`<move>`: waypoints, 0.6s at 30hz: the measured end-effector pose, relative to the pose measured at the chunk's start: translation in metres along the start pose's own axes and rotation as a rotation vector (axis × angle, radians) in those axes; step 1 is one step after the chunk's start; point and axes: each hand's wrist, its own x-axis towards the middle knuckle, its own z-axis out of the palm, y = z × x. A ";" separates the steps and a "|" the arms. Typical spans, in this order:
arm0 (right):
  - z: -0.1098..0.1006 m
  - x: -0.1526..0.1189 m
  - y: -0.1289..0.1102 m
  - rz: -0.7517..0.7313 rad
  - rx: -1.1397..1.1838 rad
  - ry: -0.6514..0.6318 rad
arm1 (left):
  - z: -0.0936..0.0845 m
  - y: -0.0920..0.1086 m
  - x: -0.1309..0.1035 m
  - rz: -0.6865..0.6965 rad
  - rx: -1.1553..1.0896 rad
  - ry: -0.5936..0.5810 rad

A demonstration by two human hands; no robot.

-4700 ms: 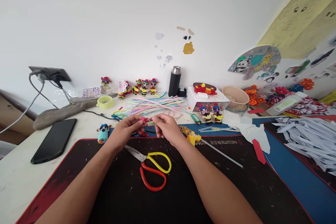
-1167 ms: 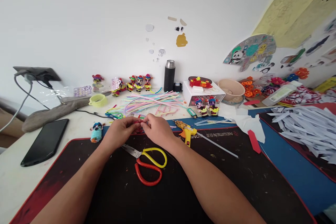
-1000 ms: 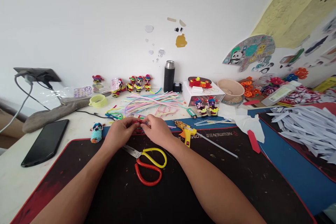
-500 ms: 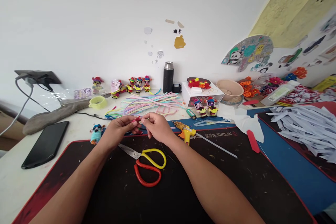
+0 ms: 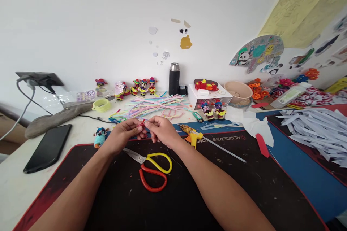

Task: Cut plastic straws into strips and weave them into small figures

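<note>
Between my two hands is a small red fuzzy piece (image 5: 142, 123), perhaps bent pipe cleaner; its shape is mostly hidden by fingers. My left hand (image 5: 125, 133) pinches it from the left. From the right, my right hand (image 5: 161, 130) closes thumb and finger at its edge. Scissors (image 5: 141, 159) with one yellow and one red handle lie on the black mat (image 5: 121, 198) below my hands. Just right of my right hand rests a yellow glue gun (image 5: 193, 136) with a clear glue stick behind it. A small turquoise figure (image 5: 100, 138) stands left of my left wrist.
Behind my hands lies a pile of pastel pipe cleaners (image 5: 159, 104). Several finished figures (image 5: 143, 86) stand by the wall near a black thermos (image 5: 174, 79). A phone (image 5: 47, 148) lies at left, a white box (image 5: 192, 95) at back, white strips (image 5: 320, 133) at right.
Both hands stay almost in place, fingers shifting slightly on the red piece. A bit of red now pokes up above the fingertips. The view has moved very slightly.
</note>
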 end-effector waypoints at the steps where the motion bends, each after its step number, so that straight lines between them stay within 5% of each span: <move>1: 0.000 0.000 0.000 -0.002 -0.004 -0.003 | 0.000 0.000 0.000 -0.003 -0.009 0.000; 18: -0.001 0.001 0.002 -0.042 -0.097 0.022 | 0.006 0.008 -0.002 0.018 0.163 0.031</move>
